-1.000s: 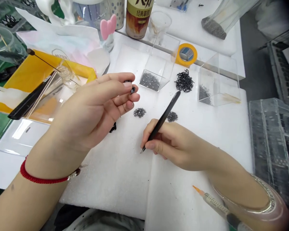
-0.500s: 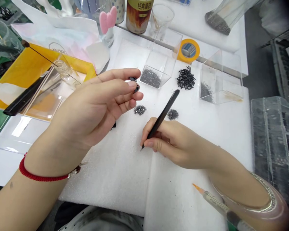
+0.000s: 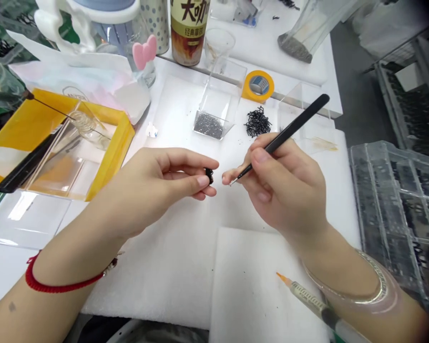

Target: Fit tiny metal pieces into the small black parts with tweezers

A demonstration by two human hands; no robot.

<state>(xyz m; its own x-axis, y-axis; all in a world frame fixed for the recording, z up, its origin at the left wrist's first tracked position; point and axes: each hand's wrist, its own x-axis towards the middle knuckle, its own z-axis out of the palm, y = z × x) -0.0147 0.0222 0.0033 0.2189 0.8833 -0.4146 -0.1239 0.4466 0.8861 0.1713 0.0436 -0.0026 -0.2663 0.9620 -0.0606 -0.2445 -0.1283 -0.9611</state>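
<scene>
My left hand (image 3: 153, 186) pinches a small black part (image 3: 209, 176) between thumb and fingertips; its exact kind is too small and covered to tell. Opposite it, my right hand (image 3: 289, 188) grips slim black tweezers (image 3: 289, 127) like a pen. Their fine metal tip points left at the black part, with a short gap between. Beyond the hands lie a heap of short bent black pieces (image 3: 258, 122) and a clear open box (image 3: 209, 125) holding tiny dark bits. A syringe with an orange tip (image 3: 307, 297) lies beside my right forearm.
White foam sheets (image 3: 171, 276) cover the work surface. At the left stands a yellow tray (image 3: 127, 143) with clear pieces; at the right, a clear compartment case (image 3: 372, 200). Behind are a tape roll (image 3: 258, 86), a drink bottle (image 3: 188, 40) and a handled cup (image 3: 107, 14).
My left hand has come down and turned, still pinching the black part. My right hand has lifted the tweezers from near the foam up towards it. The camera view has shifted.
</scene>
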